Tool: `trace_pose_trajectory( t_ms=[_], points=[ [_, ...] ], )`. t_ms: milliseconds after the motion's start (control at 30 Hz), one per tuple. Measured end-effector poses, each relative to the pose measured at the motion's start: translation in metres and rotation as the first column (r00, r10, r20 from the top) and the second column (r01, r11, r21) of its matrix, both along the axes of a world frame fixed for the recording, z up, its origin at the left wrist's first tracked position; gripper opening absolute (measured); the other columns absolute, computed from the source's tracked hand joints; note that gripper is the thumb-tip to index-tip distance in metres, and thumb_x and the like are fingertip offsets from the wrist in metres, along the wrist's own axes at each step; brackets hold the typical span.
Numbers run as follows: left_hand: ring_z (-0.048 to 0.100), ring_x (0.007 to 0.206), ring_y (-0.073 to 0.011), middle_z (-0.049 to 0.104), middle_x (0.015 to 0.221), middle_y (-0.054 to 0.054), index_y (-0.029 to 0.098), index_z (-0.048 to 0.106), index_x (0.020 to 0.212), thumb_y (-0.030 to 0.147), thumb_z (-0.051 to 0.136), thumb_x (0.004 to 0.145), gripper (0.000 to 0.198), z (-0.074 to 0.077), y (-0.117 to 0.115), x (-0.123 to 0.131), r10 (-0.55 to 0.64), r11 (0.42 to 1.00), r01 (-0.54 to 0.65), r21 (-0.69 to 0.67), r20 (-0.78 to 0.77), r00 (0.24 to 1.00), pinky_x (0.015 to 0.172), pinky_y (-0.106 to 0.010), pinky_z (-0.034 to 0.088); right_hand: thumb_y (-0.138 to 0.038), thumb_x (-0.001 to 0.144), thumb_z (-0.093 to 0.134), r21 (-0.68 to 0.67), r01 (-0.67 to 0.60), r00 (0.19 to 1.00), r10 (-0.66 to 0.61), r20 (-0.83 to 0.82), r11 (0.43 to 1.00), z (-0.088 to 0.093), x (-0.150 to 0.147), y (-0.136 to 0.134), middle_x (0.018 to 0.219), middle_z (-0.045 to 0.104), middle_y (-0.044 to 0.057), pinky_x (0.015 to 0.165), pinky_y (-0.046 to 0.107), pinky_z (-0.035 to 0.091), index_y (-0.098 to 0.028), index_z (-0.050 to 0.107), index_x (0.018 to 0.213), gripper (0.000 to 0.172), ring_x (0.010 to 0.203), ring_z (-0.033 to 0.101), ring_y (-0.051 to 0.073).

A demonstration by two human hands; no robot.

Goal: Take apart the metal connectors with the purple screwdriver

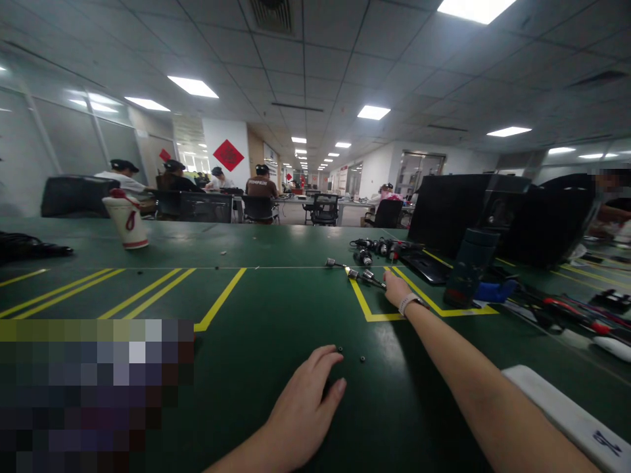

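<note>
Resting spread, left hand (305, 407) is seen by two screws (362, 359). Right hand (397, 289) is set against metal fitting (369, 276), grip unclear, dark tumbler (470, 269) beside.

A single view, worn on the person's head, faces forward and only slightly down across the green surface (276, 309). Its wide angle lets the ceiling (345, 59) fill the upper half. The left hand (300, 407) lies close under the lens at the bottom edge, the right hand (397, 289) farther out, and the other desks (315, 205) far behind.
</note>
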State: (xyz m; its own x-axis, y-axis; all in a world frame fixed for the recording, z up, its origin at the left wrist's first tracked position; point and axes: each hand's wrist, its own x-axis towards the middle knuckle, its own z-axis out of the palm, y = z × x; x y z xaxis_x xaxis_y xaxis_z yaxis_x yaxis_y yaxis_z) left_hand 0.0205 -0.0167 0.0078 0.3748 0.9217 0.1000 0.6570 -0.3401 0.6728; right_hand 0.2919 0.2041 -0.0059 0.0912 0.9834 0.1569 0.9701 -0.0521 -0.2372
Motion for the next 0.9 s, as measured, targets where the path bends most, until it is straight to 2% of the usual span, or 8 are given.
trace_pose_trajectory(
  t_ms=[200, 300, 600, 900],
  points=[
    [0.042, 0.123, -0.0231, 0.045, 0.135, -0.006, 0.024, 0.049, 0.122, 0.036, 0.042, 0.085, 0.039, -0.002, 0.001, 0.000, -0.016, 1.000, 0.015, 0.027, 0.036, 0.999, 0.102, -0.043, 0.034, -0.028, 0.088, 0.051, -0.175, -0.057, 0.994, 0.073, 0.087, 0.983, 0.017, 0.042, 0.000, 0.114, 0.055, 0.008, 0.079, 0.039, 0.049, -0.017, 0.053, 0.112, 0.027, 0.094, 0.058, 0.020],
    [0.043, 0.122, -0.0233, 0.046, 0.134, -0.005, 0.025, 0.049, 0.122, 0.035, 0.043, 0.085, 0.039, -0.001, 0.001, 0.001, -0.012, 1.000, 0.012, 0.026, 0.030, 0.999, 0.101, -0.043, 0.036, -0.028, 0.088, 0.051, -0.229, -0.048, 0.991, 0.075, 0.112, 0.972, 0.025, 0.050, 0.004, 0.113, 0.055, 0.008, 0.078, 0.039, 0.049, -0.016, 0.053, 0.112, 0.027, 0.094, 0.058, 0.020],
    [0.043, 0.122, -0.0219, 0.045, 0.135, -0.005, 0.023, 0.049, 0.122, 0.032, 0.043, 0.084, 0.039, 0.001, -0.003, -0.001, -0.011, 0.999, 0.011, 0.036, 0.003, 1.000, 0.102, -0.040, 0.036, -0.028, 0.089, 0.050, -0.142, -0.044, 0.990, 0.063, 0.129, 0.989, 0.010, 0.027, 0.000, 0.114, 0.055, 0.008, 0.079, 0.039, 0.049, -0.018, 0.053, 0.111, 0.025, 0.094, 0.057, 0.019],
    [0.045, 0.120, -0.0235, 0.048, 0.132, -0.005, 0.024, 0.053, 0.118, 0.030, 0.045, 0.082, 0.037, 0.002, -0.003, -0.001, -0.041, 0.998, 0.041, 0.052, 0.003, 0.999, 0.100, -0.041, 0.036, -0.028, 0.088, 0.051, -0.115, -0.190, 0.975, 0.201, 0.091, 0.975, 0.012, 0.047, -0.015, 0.114, 0.055, 0.008, 0.079, 0.039, 0.049, -0.017, 0.053, 0.111, 0.025, 0.095, 0.057, 0.020]
  ],
)
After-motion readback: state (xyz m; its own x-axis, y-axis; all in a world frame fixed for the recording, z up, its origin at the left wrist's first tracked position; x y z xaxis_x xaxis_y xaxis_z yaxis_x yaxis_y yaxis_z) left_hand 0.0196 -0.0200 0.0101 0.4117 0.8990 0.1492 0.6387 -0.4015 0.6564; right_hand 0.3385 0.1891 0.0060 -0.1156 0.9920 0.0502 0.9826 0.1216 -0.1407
